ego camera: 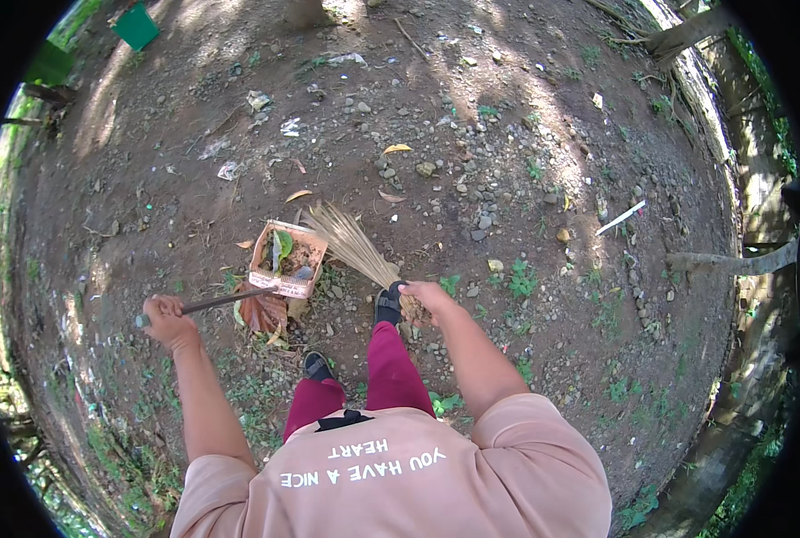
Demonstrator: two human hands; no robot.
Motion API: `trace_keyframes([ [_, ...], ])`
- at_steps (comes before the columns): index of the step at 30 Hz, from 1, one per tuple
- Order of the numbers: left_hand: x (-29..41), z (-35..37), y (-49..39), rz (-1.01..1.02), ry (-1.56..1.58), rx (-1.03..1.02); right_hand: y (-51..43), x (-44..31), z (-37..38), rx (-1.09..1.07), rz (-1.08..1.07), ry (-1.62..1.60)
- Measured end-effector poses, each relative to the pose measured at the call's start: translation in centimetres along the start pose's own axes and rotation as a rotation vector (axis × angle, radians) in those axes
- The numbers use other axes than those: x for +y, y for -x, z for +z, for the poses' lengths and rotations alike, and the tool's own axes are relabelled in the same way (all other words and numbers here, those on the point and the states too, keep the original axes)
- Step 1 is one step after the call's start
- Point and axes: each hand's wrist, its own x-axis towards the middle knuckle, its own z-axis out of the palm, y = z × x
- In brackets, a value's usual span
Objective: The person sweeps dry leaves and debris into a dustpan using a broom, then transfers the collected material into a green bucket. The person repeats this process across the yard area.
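My left hand (172, 323) is closed round the end of a long dark handle (228, 301), which runs to a pinkish dustpan (291, 285) resting on the ground. Inside the dustpan lie a green leaf (283, 249) and brown debris. In my right hand (427, 302) is the bound end of a stick broom (359, 250); its bristle tips spread beside the dustpan's right edge. Large reddish-brown dry leaves (264, 311) lie just below the dustpan, partly under the handle.
Bare soil (191, 181) with stones, yellow leaves (397, 148) and scraps of litter surrounds me. A white strip (620, 218) lies to the right. A green container (135, 27) stands at the upper left, a tree trunk (307, 12) at the top. Branches and a ditch-like edge border the right.
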Motion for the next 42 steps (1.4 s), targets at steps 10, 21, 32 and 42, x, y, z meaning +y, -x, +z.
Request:
trace_keyframes([
  [10,-1.9,6.9,1.4,0.048,0.013,0.007,-4.6,-7.3,-4.8,0.197,0.070,-0.203],
  [21,-1.9,10.2,0.8,0.048,0.071,0.182,-1.1,-15.1,-11.7,-0.006,-0.090,0.032],
  [32,-5.2,10.2,-2.4,0.030,0.089,0.302,-15.4,-22.9,-12.0,0.305,-0.136,-0.058],
  [42,-4.9,9.2,-6.9,0.073,0.081,0.350,-6.9,-24.9,-7.7,-0.051,-0.033,0.311],
])
